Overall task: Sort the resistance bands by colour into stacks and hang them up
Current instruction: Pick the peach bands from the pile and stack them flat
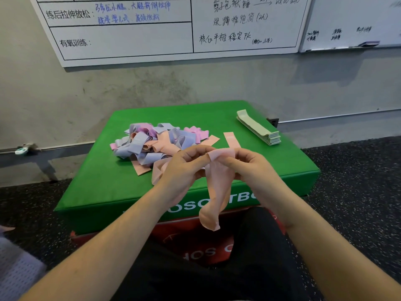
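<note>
A big whiteboard with writing hangs on the far wall. Below it sits a green padded box, used as the worktop. In its middle lies a messy pile of bands in purple, pink and peach. At the far right of the worktop is a neat stack of green bands. One flat peach band lies between them. Near the front, the left hand and the right hand both pinch a peach band, which hangs down.
</note>
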{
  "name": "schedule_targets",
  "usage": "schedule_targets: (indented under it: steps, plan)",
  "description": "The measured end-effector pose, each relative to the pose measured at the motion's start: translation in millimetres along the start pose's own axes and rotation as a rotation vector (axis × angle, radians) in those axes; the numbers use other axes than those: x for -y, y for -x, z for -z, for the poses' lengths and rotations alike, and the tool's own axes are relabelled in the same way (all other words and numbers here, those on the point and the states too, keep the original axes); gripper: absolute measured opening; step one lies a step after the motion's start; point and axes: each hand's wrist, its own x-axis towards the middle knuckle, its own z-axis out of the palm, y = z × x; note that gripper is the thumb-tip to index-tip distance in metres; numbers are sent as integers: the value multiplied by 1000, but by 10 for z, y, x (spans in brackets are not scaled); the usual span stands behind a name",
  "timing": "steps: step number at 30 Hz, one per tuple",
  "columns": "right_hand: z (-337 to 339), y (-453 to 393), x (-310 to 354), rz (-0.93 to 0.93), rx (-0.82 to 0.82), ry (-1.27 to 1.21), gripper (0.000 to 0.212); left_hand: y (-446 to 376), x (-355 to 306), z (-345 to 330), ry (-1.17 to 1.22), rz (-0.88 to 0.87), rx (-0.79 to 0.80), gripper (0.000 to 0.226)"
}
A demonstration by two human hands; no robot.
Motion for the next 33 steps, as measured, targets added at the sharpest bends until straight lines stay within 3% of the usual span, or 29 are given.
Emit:
schedule_targets:
  steps: [2, 4, 8, 12, 16, 24, 27, 30, 33]
  plan:
    - [15, -19, 30, 38, -38, 19, 18, 22, 18, 9, 131, 34, 69, 28]
    - [7, -34, 70, 30, -25, -59, 12, 53, 54, -27, 69, 53, 70, 38]
    - [-68, -102, 94, 57, -21, -8, 4, 106, 187, -205, -293, 57, -56, 7]
    - [-44, -150, -55, 65, -233, 59, 25, 55, 238, -210, -104, 134, -289, 22]
    - [-84, 30, -362, -87, -145, 173, 44, -42, 147, -211, 117, 154, -414, 21]
    - [-212, 215, -627, -115, -56, 71, 20, -59, 69, -272, 185, 121, -316, 26]
    - [-238, 204, -673, -120, -142, -31, 19, -75, 101, -226, 250, 168, -323, 29]
    - [-250, 204, -661, -147, -242, -212, 11, -107, 130, -146, 246, 255, -401, 41]
    - [-256, 214, -665, -193, -214, -314, 14, -148, 177, -98, 200, 276, -500, 41]
